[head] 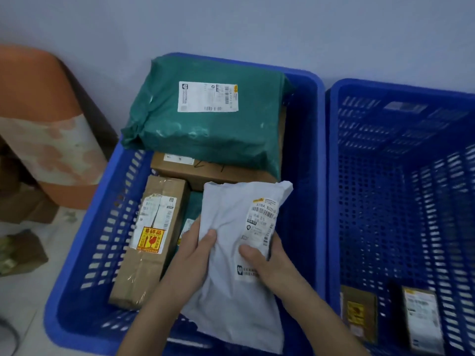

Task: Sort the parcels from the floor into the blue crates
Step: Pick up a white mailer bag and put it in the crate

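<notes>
Parcels fill the left blue crate, where both hands, the left hand and right hand, clamp a grey mailer bag over its near edge, beside a taped cardboard box. Farther back a green mailer overhangs the far rim atop a brown box. Right blue crate, touching the first, holds two small parcels near its front, its floor beyond bare; a pale wall stands behind.
</notes>
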{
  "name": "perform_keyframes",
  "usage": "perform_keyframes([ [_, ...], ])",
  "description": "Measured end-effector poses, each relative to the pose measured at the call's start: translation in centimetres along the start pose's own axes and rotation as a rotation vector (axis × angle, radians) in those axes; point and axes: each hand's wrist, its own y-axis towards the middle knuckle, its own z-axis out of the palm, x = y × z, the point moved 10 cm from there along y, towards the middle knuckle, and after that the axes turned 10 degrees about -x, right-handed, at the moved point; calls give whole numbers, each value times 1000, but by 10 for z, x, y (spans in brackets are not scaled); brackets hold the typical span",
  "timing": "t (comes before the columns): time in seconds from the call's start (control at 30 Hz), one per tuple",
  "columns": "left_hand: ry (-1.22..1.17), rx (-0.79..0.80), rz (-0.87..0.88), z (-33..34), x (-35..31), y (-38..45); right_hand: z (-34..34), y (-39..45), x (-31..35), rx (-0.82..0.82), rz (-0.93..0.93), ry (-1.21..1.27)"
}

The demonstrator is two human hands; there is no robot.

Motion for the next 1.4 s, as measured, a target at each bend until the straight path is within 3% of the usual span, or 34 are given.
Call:
perform_keyframes([
  [0.2,-17,93,35,14,19,47,23,51,-25,-152,-7,120],
  [0.47,57,24,185,-7,47,94,64,85,-52,-190,29,133],
  [0.8,603,-76,260,-9,70,110,72,103,-73,-306,60,118],
  [0.87,713,-148,385,-9,60,101,72,105,-71,-303,26,83],
  [0.93,855,-228,656,0,44,90,72,107,-67,-282,1,27],
  [1.03,991,-201,913,24,44,84,67,111,-69,-265,16,-73],
  [1.27,1142,-100,914,33,56,91,38,96,-65,-365,98,-80],
  [1.4,1108,-179,804,29,26,70,29,63,-43,-383,93,110],
])
